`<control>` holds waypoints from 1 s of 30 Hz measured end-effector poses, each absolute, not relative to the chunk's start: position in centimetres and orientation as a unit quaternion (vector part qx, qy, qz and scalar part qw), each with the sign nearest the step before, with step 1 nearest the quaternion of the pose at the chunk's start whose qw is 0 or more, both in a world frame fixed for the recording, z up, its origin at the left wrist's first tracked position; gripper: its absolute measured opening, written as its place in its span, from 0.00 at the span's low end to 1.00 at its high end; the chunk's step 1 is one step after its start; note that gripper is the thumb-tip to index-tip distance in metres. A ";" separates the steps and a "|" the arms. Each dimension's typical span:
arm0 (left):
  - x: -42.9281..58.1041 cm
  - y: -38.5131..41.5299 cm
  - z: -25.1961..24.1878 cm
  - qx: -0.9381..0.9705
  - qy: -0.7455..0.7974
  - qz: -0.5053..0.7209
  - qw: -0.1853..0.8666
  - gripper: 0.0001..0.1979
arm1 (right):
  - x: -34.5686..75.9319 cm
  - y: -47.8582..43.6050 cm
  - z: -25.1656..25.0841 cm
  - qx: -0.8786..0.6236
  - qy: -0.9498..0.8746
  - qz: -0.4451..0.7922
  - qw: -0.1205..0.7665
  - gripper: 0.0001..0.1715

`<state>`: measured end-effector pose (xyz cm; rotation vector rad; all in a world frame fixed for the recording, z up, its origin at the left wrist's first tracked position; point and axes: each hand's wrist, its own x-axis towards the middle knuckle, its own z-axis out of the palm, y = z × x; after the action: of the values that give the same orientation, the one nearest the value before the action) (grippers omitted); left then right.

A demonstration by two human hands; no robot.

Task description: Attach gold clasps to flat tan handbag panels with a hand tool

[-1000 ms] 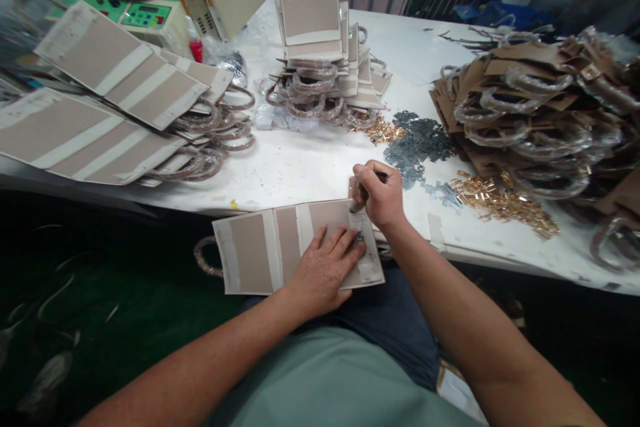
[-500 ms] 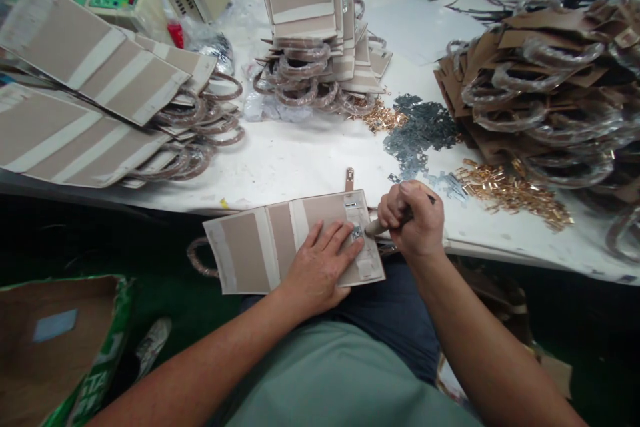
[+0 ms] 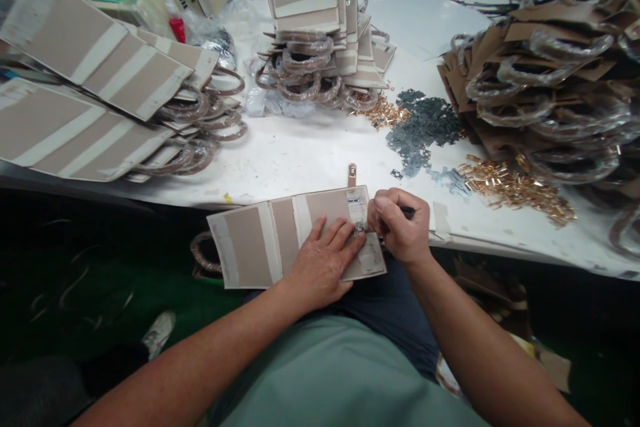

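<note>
Pressing bag panel, left hand; tool, right hand.

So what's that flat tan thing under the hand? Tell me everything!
This unfolded bag panel looks like stiff card: tan sections split by cream strips. It lies flat on the person's lap, by the table edge. The left hand presses it down, and a small metal fitting sits near one end, beside the right hand.

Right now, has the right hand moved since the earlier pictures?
Yes, against the folded bag panel, the right hand has shifted rightward, from above its top corner to beside its right edge.
</note>
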<state>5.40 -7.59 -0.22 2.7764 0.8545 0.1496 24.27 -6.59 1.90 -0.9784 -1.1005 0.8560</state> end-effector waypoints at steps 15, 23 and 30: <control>4.5 -5.4 0.6 0.959 0.249 0.026 0.135 0.41 | 24.7 -5.2 3.4 -0.349 -0.345 0.459 0.741 0.23; 4.5 -5.5 0.0 0.957 0.248 0.035 0.144 0.42 | 24.8 -4.8 3.6 -0.373 -0.328 0.439 0.749 0.24; 4.4 -5.3 0.1 0.958 0.244 0.028 0.150 0.41 | 25.3 -4.3 2.4 -0.379 -0.198 0.447 0.786 0.26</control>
<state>4.41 -5.33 0.09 2.7524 0.7009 0.0816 25.27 -4.31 2.35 -0.8164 -0.4261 0.9633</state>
